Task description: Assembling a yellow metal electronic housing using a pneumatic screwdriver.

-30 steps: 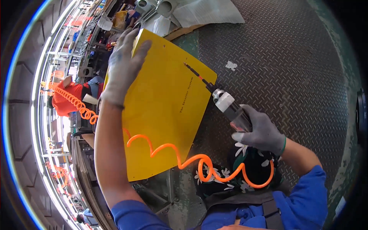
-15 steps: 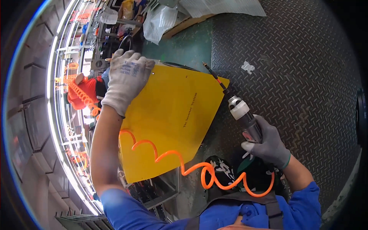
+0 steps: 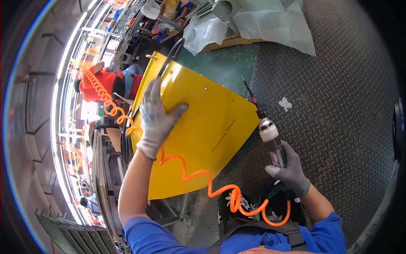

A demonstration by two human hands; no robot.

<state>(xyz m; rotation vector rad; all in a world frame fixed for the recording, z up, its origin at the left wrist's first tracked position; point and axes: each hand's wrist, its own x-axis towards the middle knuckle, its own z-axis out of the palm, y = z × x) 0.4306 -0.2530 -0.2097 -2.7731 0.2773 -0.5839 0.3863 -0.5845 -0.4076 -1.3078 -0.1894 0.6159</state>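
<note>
My left hand (image 3: 157,120), in a pale work glove, lies over the left part of a yellow metal panel (image 3: 198,122). Its fingers are stretched out and the thumb stands apart; whether the palm presses on the panel I cannot tell. A black cable (image 3: 172,51) loops over the panel's upper left corner, just beyond my fingertips. My right hand (image 3: 292,171), in a grey glove, is wrapped round the body of a power screwdriver (image 3: 270,137). The long bit points up and away, beside the panel's right corner. An orange coiled air hose (image 3: 196,173) runs across the panel's lower part toward my right hand.
Dark tread-plate flooring (image 3: 338,106) spreads to the right, with a white scrap (image 3: 285,103) on it. White foam wrap (image 3: 275,27) lies at the far side. A person in red (image 3: 101,84) is at the left, near shelving and another orange coiled hose (image 3: 99,86).
My left hand has come off the panel's upper edge onto its face, fingers now spread. The upper left corner has come into sight. The view has shifted; my right hand still holds the screwdriver.
</note>
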